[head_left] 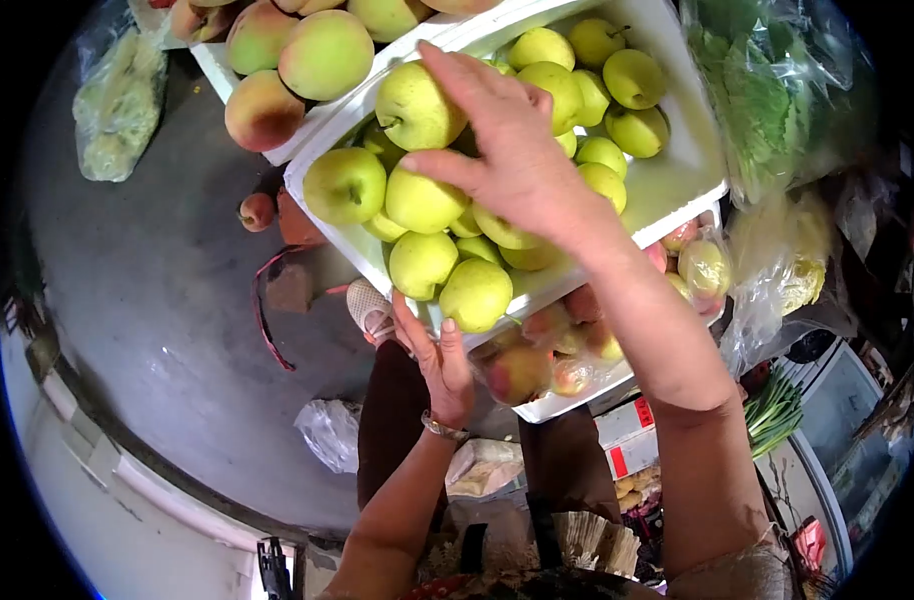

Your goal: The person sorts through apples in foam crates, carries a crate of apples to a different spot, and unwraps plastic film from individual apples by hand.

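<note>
Yellow-green apples (477, 293) fill much of a white foam box (677, 200). My right hand (517, 160) reaches over them from the right, its fingers and thumb curved around one apple (415, 108) near the box's far left side. Other apples lie just under the thumb and palm. My left hand (442, 372) is at the box's near corner, with the thumb and fingers against the edge on either side of it. Some of its fingertips are hidden by the box. A bracelet (444, 428) circles the left wrist.
Peaches (327, 55) fill a box at the far left. Below the apple box, another white box (562, 402) holds bagged fruit. Bagged leafy greens (767, 90) stand at right. On the grey floor (157, 270) lie a loose peach (257, 211), bricks and a clear plastic bag (330, 434).
</note>
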`<action>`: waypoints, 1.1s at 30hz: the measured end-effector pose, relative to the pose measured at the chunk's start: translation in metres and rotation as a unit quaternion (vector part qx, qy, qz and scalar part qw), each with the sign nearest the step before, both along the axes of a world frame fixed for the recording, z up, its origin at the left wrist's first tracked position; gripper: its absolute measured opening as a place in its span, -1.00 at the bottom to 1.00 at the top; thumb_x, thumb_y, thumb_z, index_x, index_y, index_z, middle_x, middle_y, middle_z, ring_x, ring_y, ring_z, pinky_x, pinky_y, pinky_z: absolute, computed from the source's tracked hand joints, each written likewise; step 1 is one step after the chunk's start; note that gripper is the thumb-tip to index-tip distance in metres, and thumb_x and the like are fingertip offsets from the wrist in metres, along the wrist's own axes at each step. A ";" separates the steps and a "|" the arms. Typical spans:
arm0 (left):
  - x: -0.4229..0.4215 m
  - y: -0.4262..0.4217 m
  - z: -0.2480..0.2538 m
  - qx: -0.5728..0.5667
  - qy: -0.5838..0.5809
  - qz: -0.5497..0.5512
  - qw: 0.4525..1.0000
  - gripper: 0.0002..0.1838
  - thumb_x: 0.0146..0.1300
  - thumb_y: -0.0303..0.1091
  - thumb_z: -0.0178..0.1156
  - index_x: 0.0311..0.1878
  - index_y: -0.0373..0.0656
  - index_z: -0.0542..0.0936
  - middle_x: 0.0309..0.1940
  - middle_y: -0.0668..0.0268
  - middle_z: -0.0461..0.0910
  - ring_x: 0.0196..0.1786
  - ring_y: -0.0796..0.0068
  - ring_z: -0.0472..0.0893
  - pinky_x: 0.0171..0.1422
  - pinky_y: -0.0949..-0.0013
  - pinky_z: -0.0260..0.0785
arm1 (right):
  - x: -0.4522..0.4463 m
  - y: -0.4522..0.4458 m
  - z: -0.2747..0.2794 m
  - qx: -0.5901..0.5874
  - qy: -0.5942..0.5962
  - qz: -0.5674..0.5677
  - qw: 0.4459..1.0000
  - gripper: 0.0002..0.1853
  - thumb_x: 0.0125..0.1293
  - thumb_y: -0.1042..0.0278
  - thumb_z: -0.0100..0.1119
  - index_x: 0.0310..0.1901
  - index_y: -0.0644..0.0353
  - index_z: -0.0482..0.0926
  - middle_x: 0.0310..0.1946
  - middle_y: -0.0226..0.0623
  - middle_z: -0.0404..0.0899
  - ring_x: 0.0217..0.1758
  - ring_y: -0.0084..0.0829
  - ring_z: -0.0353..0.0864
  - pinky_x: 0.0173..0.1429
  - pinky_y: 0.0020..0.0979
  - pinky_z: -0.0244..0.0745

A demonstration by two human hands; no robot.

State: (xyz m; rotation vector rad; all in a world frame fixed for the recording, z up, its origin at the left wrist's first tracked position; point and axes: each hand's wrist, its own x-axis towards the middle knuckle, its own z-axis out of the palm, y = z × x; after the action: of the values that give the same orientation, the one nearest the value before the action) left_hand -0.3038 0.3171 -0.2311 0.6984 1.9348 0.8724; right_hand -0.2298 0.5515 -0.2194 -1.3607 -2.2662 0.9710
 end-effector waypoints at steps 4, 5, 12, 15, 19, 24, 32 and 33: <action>-0.001 -0.001 -0.003 0.009 -0.011 -0.001 1.000 -0.30 0.52 -0.12 -0.08 0.57 -0.28 -0.01 0.42 -0.02 0.06 0.45 0.12 0.05 0.58 0.14 -0.26 | 0.066 0.032 -0.003 0.094 -0.044 -0.136 0.985 -0.27 0.21 0.17 0.43 0.40 0.06 0.38 0.32 -0.08 0.45 0.38 -0.13 0.43 0.48 -0.19 0.29; -0.001 -0.003 -0.005 0.011 -0.020 0.011 1.000 -0.30 0.52 -0.13 -0.08 0.57 -0.27 -0.01 0.41 -0.02 0.06 0.45 0.12 0.05 0.57 0.14 -0.25 | 0.087 0.042 -0.008 0.158 -0.137 -0.135 0.968 -0.26 0.17 0.30 0.43 0.40 -0.04 0.37 0.33 -0.13 0.43 0.36 -0.07 0.43 0.43 -0.09 0.32; -0.001 -0.001 -0.005 0.007 -0.002 -0.008 1.000 -0.29 0.53 -0.13 -0.08 0.57 -0.27 -0.02 0.44 0.01 0.03 0.47 0.14 0.06 0.58 0.17 -0.24 | 0.144 0.053 -0.065 0.158 -0.348 -0.171 0.908 -0.14 0.00 0.37 0.47 0.41 -0.15 0.35 0.30 -0.22 0.41 0.40 -0.11 0.26 0.46 -0.08 0.18; 0.000 -0.001 -0.005 0.008 -0.020 0.012 1.000 -0.29 0.53 -0.13 -0.08 0.58 -0.26 -0.03 0.46 0.00 0.04 0.49 0.12 0.06 0.59 0.16 -0.26 | 0.156 0.055 -0.066 0.148 -0.262 -0.127 0.945 -0.19 0.08 0.35 0.43 0.42 -0.17 0.35 0.31 -0.18 0.36 0.39 0.07 0.20 0.47 0.06 0.09; 0.003 -0.002 -0.006 0.001 -0.006 0.007 1.000 -0.30 0.55 -0.13 -0.10 0.58 -0.25 -0.04 0.48 -0.01 0.04 0.50 0.13 0.05 0.59 0.16 -0.27 | 0.117 0.020 -0.005 0.129 -0.118 -0.148 0.973 -0.24 0.04 0.35 0.47 0.34 -0.07 0.42 0.26 -0.08 0.36 0.36 0.02 0.23 0.45 0.00 0.17; 0.004 -0.004 -0.007 0.011 -0.017 0.007 1.000 -0.30 0.56 -0.13 -0.10 0.59 -0.23 -0.06 0.50 0.01 0.03 0.51 0.16 0.04 0.60 0.18 -0.26 | 0.069 -0.016 -0.003 0.066 0.014 -0.137 0.988 -0.23 0.06 0.27 0.53 0.35 0.03 0.43 0.28 -0.16 0.38 0.34 -0.11 0.34 0.47 -0.17 0.22; 0.002 -0.010 -0.014 0.007 -0.034 0.009 0.999 -0.29 0.58 -0.12 -0.11 0.61 -0.18 -0.12 0.56 0.04 -0.10 0.54 0.17 0.04 0.60 0.19 -0.14 | 0.117 -0.004 -0.015 0.014 0.040 -0.167 0.985 -0.32 0.21 0.45 0.29 0.39 0.07 0.36 0.27 0.01 0.44 0.35 0.01 0.40 0.45 -0.15 0.30; 0.002 -0.009 -0.013 0.001 -0.029 0.010 1.000 -0.29 0.58 -0.11 -0.11 0.61 -0.18 -0.11 0.56 0.04 -0.09 0.54 0.17 0.04 0.60 0.18 -0.14 | 0.134 0.002 -0.017 0.047 -0.030 -0.160 0.985 -0.31 0.19 0.50 0.28 0.39 0.08 0.36 0.28 0.00 0.43 0.35 0.02 0.39 0.45 -0.13 0.30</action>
State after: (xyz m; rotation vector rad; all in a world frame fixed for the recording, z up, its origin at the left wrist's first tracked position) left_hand -0.3016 0.3085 -0.2438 0.6489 1.8919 0.8967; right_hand -0.0957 0.5531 -0.2366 -1.6655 -2.0188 0.7154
